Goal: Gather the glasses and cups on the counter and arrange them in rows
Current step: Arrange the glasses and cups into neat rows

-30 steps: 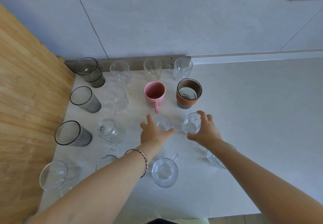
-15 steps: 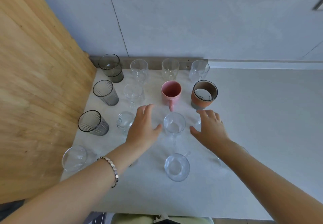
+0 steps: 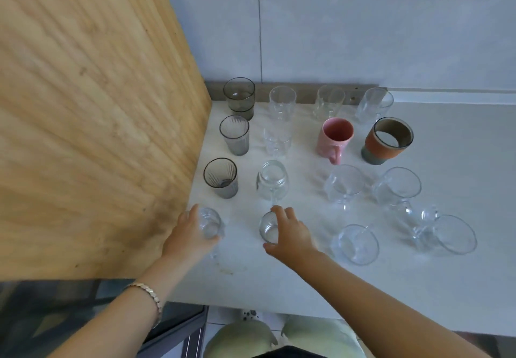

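Pale counter (image 3: 418, 279) runs under a grey wall (image 3: 363, 22), shut in on the left by a tall wood panel (image 3: 97, 106). Sixteen vessels stand on it in four rough rows of four: three grey glasses, eleven clear ones, one pink mug and one orange cup.

Beside the panel, from the wall forward, stand a smoked glass (image 3: 238, 98), a ribbed grey glass (image 3: 234, 135), a second ribbed glass (image 3: 221, 178) and a corner glass (image 3: 210, 222). The left hand (image 3: 190, 236) grips the corner glass, fingers curled round its side, and a bracelet (image 3: 149, 297) circles that wrist.

The next line holds four clear glasses. The right hand (image 3: 291, 236) grips the nearest glass (image 3: 268, 230), fingers and thumb clamped round its rim.

Further right come a clear tumbler (image 3: 329, 102), the pink mug (image 3: 335, 140) with its handle toward the viewer, a stemmed glass (image 3: 344, 184) and a low glass (image 3: 357, 244).

Last come another tumbler (image 3: 374, 103), the orange cup (image 3: 386, 141), a glass mug (image 3: 398, 187) and a second glass mug (image 3: 453, 234) set out of line to the right.

Each clear vessel shows the counter through its base.
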